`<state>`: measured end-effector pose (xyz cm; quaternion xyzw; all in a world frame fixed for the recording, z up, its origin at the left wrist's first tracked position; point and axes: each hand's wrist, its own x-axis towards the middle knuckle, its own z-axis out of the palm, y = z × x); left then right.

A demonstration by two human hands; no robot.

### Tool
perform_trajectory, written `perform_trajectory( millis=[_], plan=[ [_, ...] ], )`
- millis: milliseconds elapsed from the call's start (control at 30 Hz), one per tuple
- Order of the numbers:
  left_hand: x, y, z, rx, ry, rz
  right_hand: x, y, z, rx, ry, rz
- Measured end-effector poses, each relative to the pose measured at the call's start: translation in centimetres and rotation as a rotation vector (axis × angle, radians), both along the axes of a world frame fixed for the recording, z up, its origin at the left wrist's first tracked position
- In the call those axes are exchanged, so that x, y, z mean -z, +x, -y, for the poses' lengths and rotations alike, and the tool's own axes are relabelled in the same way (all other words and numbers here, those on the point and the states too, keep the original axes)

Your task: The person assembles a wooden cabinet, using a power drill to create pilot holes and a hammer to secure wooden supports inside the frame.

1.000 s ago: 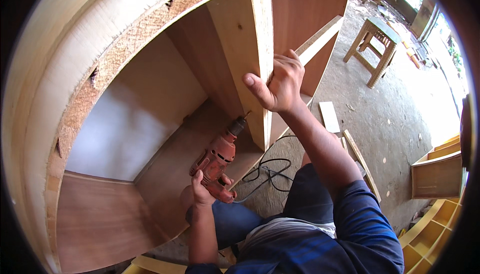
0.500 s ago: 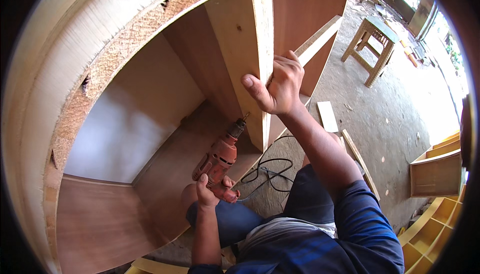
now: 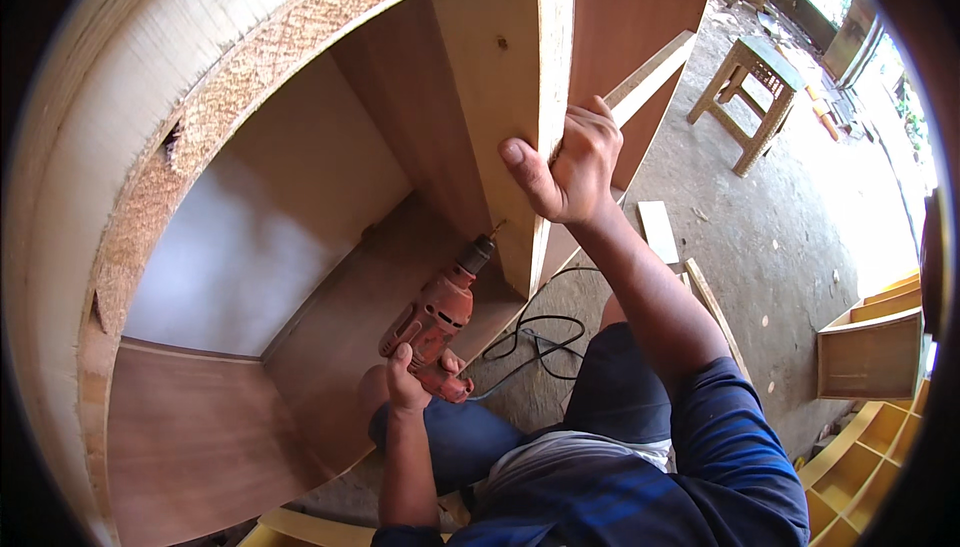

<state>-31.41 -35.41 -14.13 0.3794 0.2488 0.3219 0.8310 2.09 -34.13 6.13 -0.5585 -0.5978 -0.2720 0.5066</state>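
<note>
My left hand (image 3: 408, 383) is closed around the handle of a red corded power drill (image 3: 440, 305), which points up and away. Its thin bit (image 3: 498, 229) meets the face of an upright pale wooden board (image 3: 502, 97), near the board's lower end; I cannot tell how deep it is. Higher up, my right hand (image 3: 578, 169) grips the same board by its right edge. The thumb lies across the near face, and the other fingers are wrapped behind, partly hidden. This board stands inside a large wooden cabinet frame (image 3: 230, 97) with brown panels.
The drill's black cord (image 3: 545, 339) loops on the concrete floor beside my knees. Farther right stand a woven-pattern stool (image 3: 755, 77) and a wooden box (image 3: 868, 357). A yellow compartmented frame (image 3: 850, 467) lies at the lower right. A white offcut (image 3: 657, 231) rests on the floor.
The upper board and my right hand appear slightly farther right in view. The drill has shifted a little, with its bit still at the board. Both hands keep their grips.
</note>
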Motion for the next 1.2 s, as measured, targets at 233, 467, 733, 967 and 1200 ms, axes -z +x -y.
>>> perform_trajectory(
  millis=[233,467,733,967,1200],
  plan=[
    [-1.1,-0.7,0.0,0.019,-0.044,-0.019,0.2,0.1,-0.1,-0.003,-0.006,-0.009],
    [-1.3,-0.7,0.0,0.021,0.012,0.007,0.8,1.0,-0.1,-0.004,0.007,0.02],
    [-3.2,-0.7,1.7,-0.139,-0.12,-0.095,0.6,0.6,0.3,-0.031,-0.012,0.016],
    [0.6,-1.9,-0.2,-0.181,-0.178,-0.384,0.6,0.7,-0.1,-0.004,0.03,0.034],
    [4.8,2.1,-0.8,-0.048,-0.398,-0.323,0.2,0.0,-0.7,-0.02,0.052,0.012]
  ],
)
